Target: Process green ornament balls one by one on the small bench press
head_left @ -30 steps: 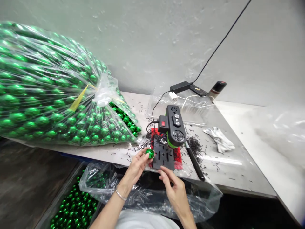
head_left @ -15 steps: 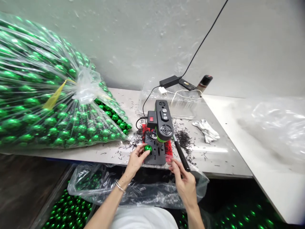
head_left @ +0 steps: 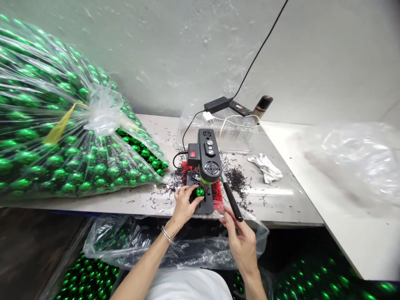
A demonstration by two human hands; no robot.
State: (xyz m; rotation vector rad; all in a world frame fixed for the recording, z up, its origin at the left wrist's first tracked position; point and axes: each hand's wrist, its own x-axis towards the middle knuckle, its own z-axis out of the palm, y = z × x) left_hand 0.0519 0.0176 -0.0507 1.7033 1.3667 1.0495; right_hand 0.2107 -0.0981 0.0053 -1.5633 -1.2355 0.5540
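A shiny green ball sits between the thumb and fingers of my left hand. It is over the black base plate of a small lever machine, just in front of the machine's head. My right hand is beside the front right corner of the base, with thumb and index finger pinched together. Something thin and clear seems to be at its fingertips, too small to make out. The machine's black lever handle slants down close behind my right hand.
A big clear bag of green balls fills the left. Black scraps litter the table around the machine. White gloves lie on the right, and a clear tray stands behind. Clear plastic sheeting hangs below the table edge.
My left hand has carried the green ball rightward across the base plate, nearer the machine's head. My right hand stays near the base corner, still pinched. The whole view has shifted slightly.
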